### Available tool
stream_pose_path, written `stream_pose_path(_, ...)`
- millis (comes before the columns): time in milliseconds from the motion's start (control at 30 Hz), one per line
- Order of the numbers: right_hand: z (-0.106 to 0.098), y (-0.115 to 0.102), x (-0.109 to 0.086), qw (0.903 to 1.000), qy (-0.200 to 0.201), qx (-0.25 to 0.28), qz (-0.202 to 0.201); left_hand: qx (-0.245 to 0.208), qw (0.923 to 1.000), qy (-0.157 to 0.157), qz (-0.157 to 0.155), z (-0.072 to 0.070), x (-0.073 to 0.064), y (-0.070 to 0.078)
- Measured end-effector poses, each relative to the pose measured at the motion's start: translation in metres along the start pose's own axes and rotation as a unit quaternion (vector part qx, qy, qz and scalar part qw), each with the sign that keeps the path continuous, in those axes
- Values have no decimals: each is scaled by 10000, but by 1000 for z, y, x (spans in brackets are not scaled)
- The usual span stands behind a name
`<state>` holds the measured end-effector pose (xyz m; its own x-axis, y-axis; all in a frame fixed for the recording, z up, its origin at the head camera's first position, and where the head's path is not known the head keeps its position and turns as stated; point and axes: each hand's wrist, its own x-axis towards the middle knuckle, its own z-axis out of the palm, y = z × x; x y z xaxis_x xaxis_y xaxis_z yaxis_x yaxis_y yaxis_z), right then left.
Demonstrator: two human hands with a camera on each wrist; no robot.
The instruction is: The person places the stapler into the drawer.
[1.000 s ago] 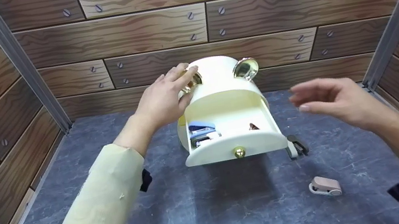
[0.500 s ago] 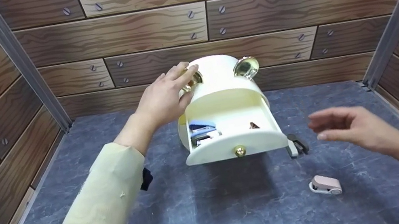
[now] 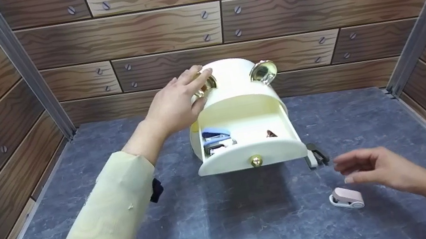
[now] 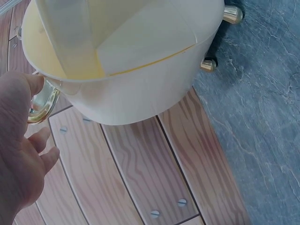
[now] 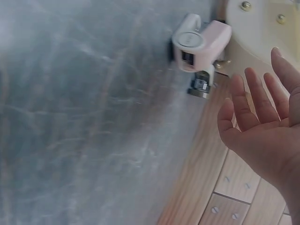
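Head view: The left hand point(image 3: 175, 104) reaches forward, thumb and fingers set around the left gold, shiny, ear-shaped fitting point(image 3: 207, 87) of a cream, round-topped cabinet point(image 3: 230, 74). The cream drawer point(image 3: 276, 152) stands open, its knobbed front overhanging the blue-grey, marbled tabletop point(image 3: 150, 235). A blue stapler point(image 3: 215, 134) lies inside, at left. The right hand point(image 3: 384, 170) extends inward with fingers parted from thumb, holding nothing. The pink-and-white stapler point(image 3: 347, 197) lies on the tabletop, front right of the drawer, just beside this hand. Wood-patterned panels point(image 3: 162, 32) border the tabletop.

Left wrist view: The thumb touches the fitting; two lower fingers sit loosely bent.

Right wrist view: Fingers are spread, slightly bent, apart from the pink-and-white stapler; its disc marking is illegible.
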<state>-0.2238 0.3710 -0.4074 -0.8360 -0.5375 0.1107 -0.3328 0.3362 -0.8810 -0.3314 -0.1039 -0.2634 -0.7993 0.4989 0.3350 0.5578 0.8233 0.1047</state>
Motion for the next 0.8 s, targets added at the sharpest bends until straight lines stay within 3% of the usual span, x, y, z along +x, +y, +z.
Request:
stream_pose_path(400,10,23,-7,9977,-604,303,75,-11,10000,-28,-75,1,-1,-2)
stream_pose_path(800,15,36,-12,9972,-627,338,247,-36,10000,-5,-13,0,0,0)
